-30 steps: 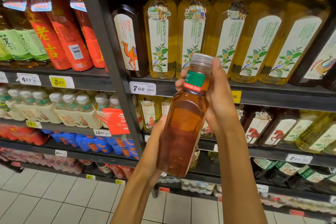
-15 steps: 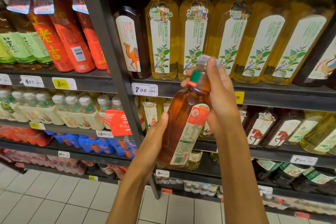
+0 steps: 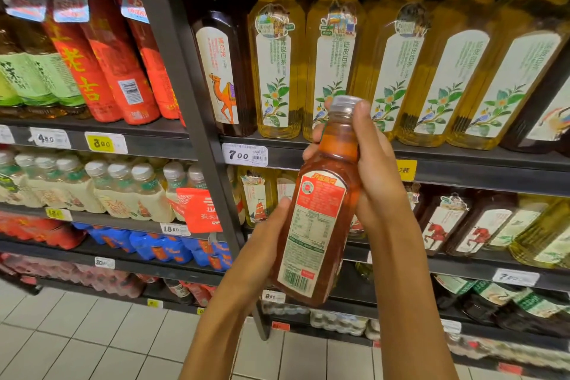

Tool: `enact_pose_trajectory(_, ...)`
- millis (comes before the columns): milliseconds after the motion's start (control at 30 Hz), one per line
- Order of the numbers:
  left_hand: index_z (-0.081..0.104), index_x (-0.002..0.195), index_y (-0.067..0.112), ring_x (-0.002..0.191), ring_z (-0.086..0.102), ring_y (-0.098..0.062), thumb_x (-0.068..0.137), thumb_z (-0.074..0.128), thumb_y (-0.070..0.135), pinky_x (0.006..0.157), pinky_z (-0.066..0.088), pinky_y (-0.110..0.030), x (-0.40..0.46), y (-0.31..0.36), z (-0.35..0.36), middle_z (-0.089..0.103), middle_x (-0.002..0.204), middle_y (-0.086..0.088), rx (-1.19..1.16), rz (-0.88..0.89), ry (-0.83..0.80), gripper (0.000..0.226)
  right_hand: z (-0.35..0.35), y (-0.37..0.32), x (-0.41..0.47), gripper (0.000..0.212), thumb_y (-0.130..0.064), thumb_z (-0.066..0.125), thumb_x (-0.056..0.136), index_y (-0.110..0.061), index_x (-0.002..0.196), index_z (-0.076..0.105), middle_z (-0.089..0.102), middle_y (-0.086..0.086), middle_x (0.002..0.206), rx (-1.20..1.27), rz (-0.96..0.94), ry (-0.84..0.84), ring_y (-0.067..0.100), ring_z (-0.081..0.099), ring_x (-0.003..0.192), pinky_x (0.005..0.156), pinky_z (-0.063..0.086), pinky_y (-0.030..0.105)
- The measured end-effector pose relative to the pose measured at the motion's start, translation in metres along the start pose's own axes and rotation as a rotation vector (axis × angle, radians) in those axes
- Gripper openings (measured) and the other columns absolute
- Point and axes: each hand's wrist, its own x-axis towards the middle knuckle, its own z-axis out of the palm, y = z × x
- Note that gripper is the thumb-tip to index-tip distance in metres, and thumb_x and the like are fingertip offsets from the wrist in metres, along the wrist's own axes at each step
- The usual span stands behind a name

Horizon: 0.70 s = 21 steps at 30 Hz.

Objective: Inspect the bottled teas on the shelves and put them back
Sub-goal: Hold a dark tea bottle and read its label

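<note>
In front of stocked shelves (image 3: pixel 462 174) of yellow tea bottles (image 3: pixel 277 65), amber tea bottle (image 3: pixel 317 225) tilted, back label and barcode showing, right hand (image 3: pixel 374 170) gripping its neck, left hand (image 3: pixel 265 244) cradling its side.

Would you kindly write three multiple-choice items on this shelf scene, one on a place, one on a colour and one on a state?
1. Where does the right hand hold the amber tea bottle?
A. at its neck, by the cap
B. under its base
C. nowhere; it hangs free

2. What colour is the price tag reading 3.90 on the shelf edge?
A. blue
B. yellow
C. red

3. Which side of the held bottle faces the camera?
A. a bare side with no label
B. its underside
C. the back label with the barcode

Answers: 1 A, the fingers curl round the neck just below the clear cap, while the left hand supports the lower body. 2 B, the tag is yellow beside a white one. 3 C, the printed table and barcode are turned toward the viewer.
</note>
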Motion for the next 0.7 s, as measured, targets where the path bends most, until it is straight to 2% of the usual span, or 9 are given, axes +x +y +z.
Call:
enact_pose_trajectory(67,0.069,0.092,0.044,0.087,0.069,0.003,0.067,0.036,0.072,0.064,0.053,-0.012,-0.001,0.003,0.003,0.073,0.091,0.022,0.087,0.045,-0.035,0.05,0.0,0.0,0.001,0.046,-0.049,0.051,0.082,-0.012,0.109,0.055,0.066,0.006,0.078,-0.045,-0.006,0.027,0.018,0.066,0.065,0.06,0.056,0.032)
enact_pose_trajectory(133,0.071,0.086,0.044,0.085,0.069,0.002,0.068,0.041,0.068,0.062,0.052,-0.009,-0.001,0.005,0.008,0.073,0.089,0.02,0.076,0.07,-0.029,0.042,0.0,-0.001,0.004,0.05,-0.05,0.052,0.08,-0.011,0.111,0.053,0.067,0.007,0.079,-0.053,0.009,0.038,0.018,0.066,0.066,0.061,0.055,0.031)
enact_pose_trajectory(267,0.071,0.083,0.053,0.089,0.071,-0.008,0.063,0.049,0.074,0.078,0.056,-0.03,0.003,0.003,0.007,0.075,0.093,0.013,-0.135,0.066,-0.014,0.036,-0.001,-0.001,0.008,0.049,-0.045,0.055,0.08,-0.009,0.113,0.055,0.069,0.009,0.079,0.018,0.022,0.028,0.018,0.068,0.067,0.062,0.057,0.03)
enact_pose_trajectory(333,0.075,0.09,0.04,0.085,0.073,-0.018,0.066,0.06,0.075,0.075,0.057,-0.04,0.003,0.0,0.007,0.076,0.091,0.001,-0.298,0.023,-0.044,0.045,0.0,-0.001,0.011,0.046,-0.04,0.057,0.081,-0.007,0.112,0.056,0.069,0.01,0.08,0.089,-0.004,0.014,0.019,0.069,0.07,0.065,0.058,0.029)
enact_pose_trajectory(467,0.076,0.095,0.016,0.075,0.071,-0.02,0.086,0.041,0.067,0.069,0.058,-0.035,0.002,-0.002,0.009,0.074,0.083,-0.006,-0.492,-0.109,-0.305,0.062,0.003,0.0,0.016,0.035,-0.038,0.049,0.092,-0.009,0.11,0.055,0.07,0.008,0.084,0.199,-0.011,-0.025,0.02,0.07,0.074,0.071,0.058,0.032)
enact_pose_trajectory(533,0.075,0.099,0.014,0.072,0.071,-0.013,0.095,0.024,0.059,0.071,0.059,-0.033,0.004,-0.008,0.01,0.075,0.086,-0.007,-0.411,-0.138,-0.262,0.068,0.005,0.0,0.016,0.033,-0.036,0.048,0.091,-0.009,0.11,0.053,0.068,0.008,0.08,0.212,0.006,-0.032,0.021,0.069,0.067,0.066,0.059,0.033)
enact_pose_trajectory(600,0.069,0.103,0.005,0.064,0.07,-0.011,0.102,0.022,0.049,0.07,0.06,-0.036,0.007,-0.008,0.004,0.073,0.088,-0.022,-0.226,-0.074,-0.188,0.064,0.002,0.001,0.015,0.035,-0.034,0.05,0.089,-0.008,0.112,0.05,0.066,0.007,0.077,0.173,-0.004,-0.001,0.019,0.065,0.061,0.063,0.057,0.033)
enact_pose_trajectory(633,0.067,0.105,0.005,0.071,0.072,-0.015,0.099,0.03,0.051,0.072,0.06,-0.037,0.011,-0.011,0.001,0.073,0.091,-0.023,-0.204,-0.13,-0.079,0.059,-0.001,0.001,0.015,0.032,-0.032,0.05,0.09,-0.009,0.112,0.05,0.065,0.007,0.077,0.147,-0.013,0.019,0.019,0.064,0.06,0.062,0.056,0.033)
enact_pose_trajectory(700,0.068,0.112,0.02,0.099,0.07,-0.02,0.083,0.045,0.071,0.082,0.058,-0.039,0.009,-0.002,-0.001,0.072,0.108,-0.012,-0.109,-0.081,-0.055,0.064,-0.006,-0.002,0.013,0.025,-0.028,0.051,0.093,-0.01,0.111,0.05,0.064,0.008,0.078,0.092,-0.024,0.063,0.02,0.063,0.06,0.061,0.055,0.033)
